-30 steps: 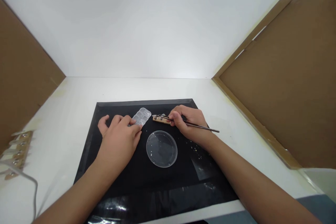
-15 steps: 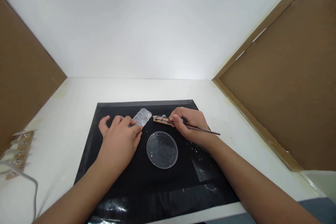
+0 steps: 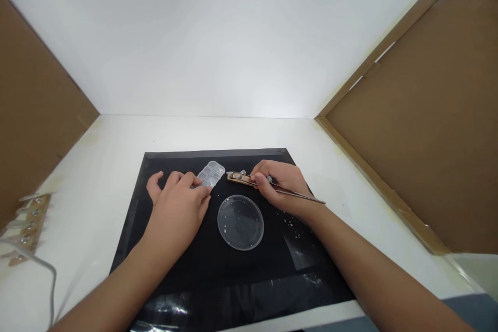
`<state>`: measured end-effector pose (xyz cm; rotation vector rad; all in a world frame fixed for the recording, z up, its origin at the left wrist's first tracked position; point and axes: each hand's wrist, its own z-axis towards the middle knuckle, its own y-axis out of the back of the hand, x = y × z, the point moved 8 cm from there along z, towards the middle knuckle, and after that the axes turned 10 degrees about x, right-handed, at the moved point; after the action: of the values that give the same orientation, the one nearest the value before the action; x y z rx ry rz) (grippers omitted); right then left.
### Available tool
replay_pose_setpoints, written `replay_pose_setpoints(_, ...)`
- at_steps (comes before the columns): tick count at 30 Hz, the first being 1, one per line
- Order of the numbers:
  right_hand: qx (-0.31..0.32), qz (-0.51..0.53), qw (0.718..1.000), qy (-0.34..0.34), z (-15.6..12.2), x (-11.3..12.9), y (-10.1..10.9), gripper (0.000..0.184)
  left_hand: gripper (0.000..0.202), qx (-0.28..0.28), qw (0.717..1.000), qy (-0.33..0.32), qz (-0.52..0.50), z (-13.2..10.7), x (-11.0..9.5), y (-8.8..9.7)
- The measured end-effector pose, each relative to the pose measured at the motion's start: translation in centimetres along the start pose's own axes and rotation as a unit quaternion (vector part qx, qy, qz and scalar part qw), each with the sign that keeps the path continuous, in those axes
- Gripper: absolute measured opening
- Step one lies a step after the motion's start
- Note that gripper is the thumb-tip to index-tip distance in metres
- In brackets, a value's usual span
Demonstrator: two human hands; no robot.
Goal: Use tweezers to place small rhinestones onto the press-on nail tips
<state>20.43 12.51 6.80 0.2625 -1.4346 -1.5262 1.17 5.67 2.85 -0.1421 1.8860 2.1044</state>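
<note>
Mat (image 3: 194,264); tweezers (image 3: 307,197) in pinched right hand (image 3: 282,182)

The left hand (image 3: 175,210) rests its fingers (image 3: 190,179) on the near end of a clear compartment box (image 3: 211,169) lying on a black mat (image 3: 187,270). The right hand (image 3: 282,179) grips slim metal tweezers (image 3: 298,195), their tips over a small tan strip (image 3: 234,178); contact is unclear. Nearer the viewer lies a round clear dish (image 3: 240,223), with tiny bits (image 3: 291,224) scattered to its right. A grey cable (image 3: 51,275) hangs above the white table (image 3: 124,132) at left, near a larger tan strip (image 3: 34,224).
</note>
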Motion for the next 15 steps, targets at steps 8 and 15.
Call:
replay_pose_setpoints(8, -0.037, 0.0, 0.999, 0.031, -0.3, 0.2, 0.5, 0.029, 0.025, -0.012, 1.0, -0.005, -0.003, 0.0, 0.2, -0.2)
replay_pose_setpoints(15, -0.04, 0.087, 0.994, 0.042, -2.0, 0.2, 1.2, 0.04, 0.022, 0.0, 1.0, 0.001, -0.011, 0.1, 0.3, -0.3)
